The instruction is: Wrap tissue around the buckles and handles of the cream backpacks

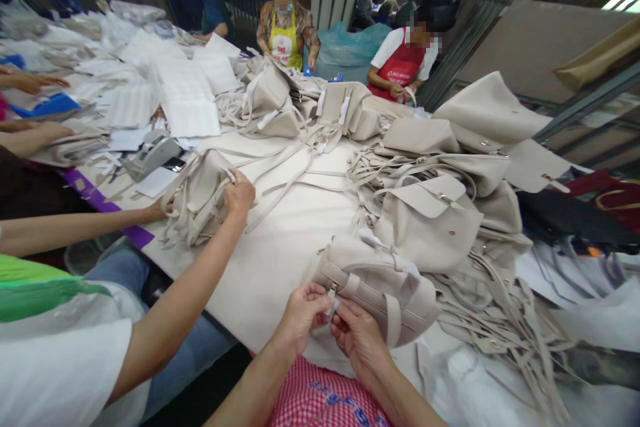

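Note:
A beige handbag [370,300] lies on its side at the table's near edge, right in front of me, with its zipper and strap loops facing me. My left hand [304,312] pinches the zipper pull [332,293] below its gold slider. Close beside it, my right hand [357,333] has thumb and fingers closed on a small whitish strip at the end of the pull. Whether that strip is paper or thin foam I cannot tell. The bag's far side is hidden.
Beige bags [430,213] with tangled straps are heaped to the right, more at the back. On the left a co-worker's hands [239,190] handle another bag, near a grey tape dispenser [153,153]. White foam sheets [185,93] cover the far left. Clear plastic [470,380] lies near right.

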Tool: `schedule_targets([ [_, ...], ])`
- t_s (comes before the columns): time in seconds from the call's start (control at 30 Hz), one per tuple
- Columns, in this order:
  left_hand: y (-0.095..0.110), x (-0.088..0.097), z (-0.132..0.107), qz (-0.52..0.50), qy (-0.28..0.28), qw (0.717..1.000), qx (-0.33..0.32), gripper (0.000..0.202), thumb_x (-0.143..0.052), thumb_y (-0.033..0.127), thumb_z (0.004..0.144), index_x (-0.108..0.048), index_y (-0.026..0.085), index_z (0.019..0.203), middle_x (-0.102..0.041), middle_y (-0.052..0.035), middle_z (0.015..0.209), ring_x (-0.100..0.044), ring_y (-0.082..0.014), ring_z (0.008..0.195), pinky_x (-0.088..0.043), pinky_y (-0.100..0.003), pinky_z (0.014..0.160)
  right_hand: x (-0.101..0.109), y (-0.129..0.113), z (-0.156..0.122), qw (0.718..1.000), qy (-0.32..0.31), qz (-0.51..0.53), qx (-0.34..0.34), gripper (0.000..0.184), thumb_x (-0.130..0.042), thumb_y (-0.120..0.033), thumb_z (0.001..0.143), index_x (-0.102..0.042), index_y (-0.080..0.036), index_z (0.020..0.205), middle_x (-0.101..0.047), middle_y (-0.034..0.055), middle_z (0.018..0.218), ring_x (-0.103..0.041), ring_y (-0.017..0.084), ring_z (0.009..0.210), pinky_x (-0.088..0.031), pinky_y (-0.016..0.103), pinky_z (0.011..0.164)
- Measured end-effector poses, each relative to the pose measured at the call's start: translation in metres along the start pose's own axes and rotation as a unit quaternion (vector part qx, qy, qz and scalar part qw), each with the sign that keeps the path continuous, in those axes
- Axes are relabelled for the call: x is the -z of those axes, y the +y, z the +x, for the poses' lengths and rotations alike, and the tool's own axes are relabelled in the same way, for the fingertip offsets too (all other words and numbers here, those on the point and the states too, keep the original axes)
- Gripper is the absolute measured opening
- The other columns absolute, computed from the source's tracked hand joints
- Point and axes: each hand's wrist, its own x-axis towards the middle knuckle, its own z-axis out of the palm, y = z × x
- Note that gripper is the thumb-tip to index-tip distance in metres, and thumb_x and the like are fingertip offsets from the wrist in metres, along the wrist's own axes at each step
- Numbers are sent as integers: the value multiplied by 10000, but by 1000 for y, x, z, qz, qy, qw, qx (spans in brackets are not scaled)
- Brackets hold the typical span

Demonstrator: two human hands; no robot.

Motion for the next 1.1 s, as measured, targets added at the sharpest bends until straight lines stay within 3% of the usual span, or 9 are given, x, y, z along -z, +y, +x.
schedule_targets([
  [0.2, 1, 3, 1, -17, -8, 999, 48, 362, -843, 262, 505, -631, 144, 773, -627, 9, 660, -549, -103, 561, -431, -240, 570, 1, 1, 0, 1000, 2, 11, -2, 396, -914, -332, 425, -732, -170, 737, -665, -29, 590, -553, 79, 487, -481, 193, 474],
  [0.37, 2, 3, 3, -31, -22, 995, 93, 354, -846, 266, 484, -626, 147, 735, -608, 15, 614, -548, -110, 538, -414, -245, 548, -3, -3, -4, 1000, 11, 18, -13, 412, -914, -353, 421, -732, -164, 739, -664, -31, 580, -543, 77, 476, -466, 188, 453],
  [0.7, -4, -2, 1, -2, 3, 1000, 3, 287, -795, 248, 534, -591, 155, 714, -622, 8, 611, -554, -116, 544, -401, -247, 560, -5, -4, -3, 999, 46, -23, -3, 428, -896, -436, 450, -697, -152, 701, -577, -59, 479, -494, 53, 433, -417, 137, 393],
  [1.1, -6, -4, 5, -1, 7, 1000, -25, 289, -775, 282, 557, -510, 171, 590, -555, 37, 545, -523, -104, 510, -418, -251, 571, -3, -5, -1, 996, 17, -82, 26, 455, -871, -501, 466, -754, -152, 733, -606, -25, 563, -484, 57, 502, -407, 137, 431],
])
